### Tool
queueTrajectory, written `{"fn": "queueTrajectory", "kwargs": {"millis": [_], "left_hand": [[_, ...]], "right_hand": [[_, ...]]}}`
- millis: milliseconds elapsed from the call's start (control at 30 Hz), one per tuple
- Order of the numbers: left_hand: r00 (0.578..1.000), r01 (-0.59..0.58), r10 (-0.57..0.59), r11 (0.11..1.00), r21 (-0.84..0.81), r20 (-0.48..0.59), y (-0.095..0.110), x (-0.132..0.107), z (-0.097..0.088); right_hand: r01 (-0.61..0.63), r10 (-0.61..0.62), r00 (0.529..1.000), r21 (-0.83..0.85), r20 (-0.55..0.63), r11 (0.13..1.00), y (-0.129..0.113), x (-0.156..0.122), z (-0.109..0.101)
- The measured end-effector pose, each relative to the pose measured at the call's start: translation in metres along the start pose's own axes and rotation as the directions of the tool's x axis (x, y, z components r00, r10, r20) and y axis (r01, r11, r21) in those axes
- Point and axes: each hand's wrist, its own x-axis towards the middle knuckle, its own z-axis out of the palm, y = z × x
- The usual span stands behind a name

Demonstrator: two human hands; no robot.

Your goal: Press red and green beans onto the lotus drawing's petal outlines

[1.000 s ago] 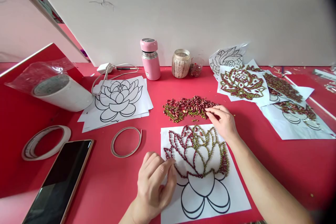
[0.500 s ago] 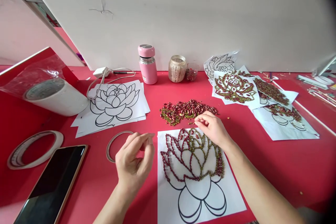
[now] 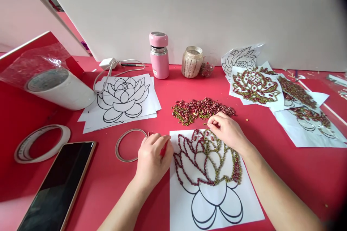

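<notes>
A lotus line drawing [image 3: 217, 205] lies in front of me, its upper petals outlined with red beans [image 3: 187, 177] and green mung beans [image 3: 227, 157]; the lower petals are bare lines. My right hand [image 3: 229, 131] is pinched at the near edge of a bean pile [image 3: 208, 108], above the sheet's top edge. Whatever sits between those fingertips is too small to make out. At the sheet's upper left edge, my left hand [image 3: 154, 155] has thumb and forefinger brought together. Anything held there is also too small to see.
Left are lotus sheets [image 3: 146, 104], a phone [image 3: 56, 187], tape rolls [image 3: 63, 135] and a white cylinder [image 3: 73, 94]. At the back stand a pink flask [image 3: 159, 61], a jar [image 3: 192, 63] and a small bean cup [image 3: 207, 68]. Bean-covered drawings [image 3: 255, 86] lie right.
The view has shifted, so most things sit further right. My left hand has moved closer to the sheet's upper left edge. My right hand stays pinched by the bean pile.
</notes>
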Motion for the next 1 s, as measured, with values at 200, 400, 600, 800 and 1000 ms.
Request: {"fn": "queueTrajectory", "kwargs": {"millis": [200,400,600,800,1000], "left_hand": [[0.995,0.059,-0.057,0.998,-0.015,0.080,0.001,-0.001,0.003],[0.988,0.109,-0.104,0.993,-0.035,0.110,0.003,-0.003,0.003],[0.982,0.149,-0.141,0.987,-0.061,0.129,0.004,-0.003,0.002],[0.977,0.170,-0.155,0.981,-0.094,0.148,0.006,-0.001,0.004],[0.974,0.177,-0.158,0.978,-0.112,0.161,0.004,-0.002,0.004]], "right_hand": [[0.024,-0.014,0.996,0.116,-0.089,0.993,-0.009,-0.002,-0.012],[0.132,-0.138,0.990,0.352,-0.008,0.927,-0.062,-0.007,-0.020],[0.129,-0.150,0.988,0.299,0.049,0.946,-0.072,-0.011,0.000],[0.135,-0.156,0.985,0.239,0.069,0.962,-0.066,-0.014,0.008],[0.151,-0.169,0.983,0.201,0.077,0.968,-0.069,-0.014,0.011]]}}
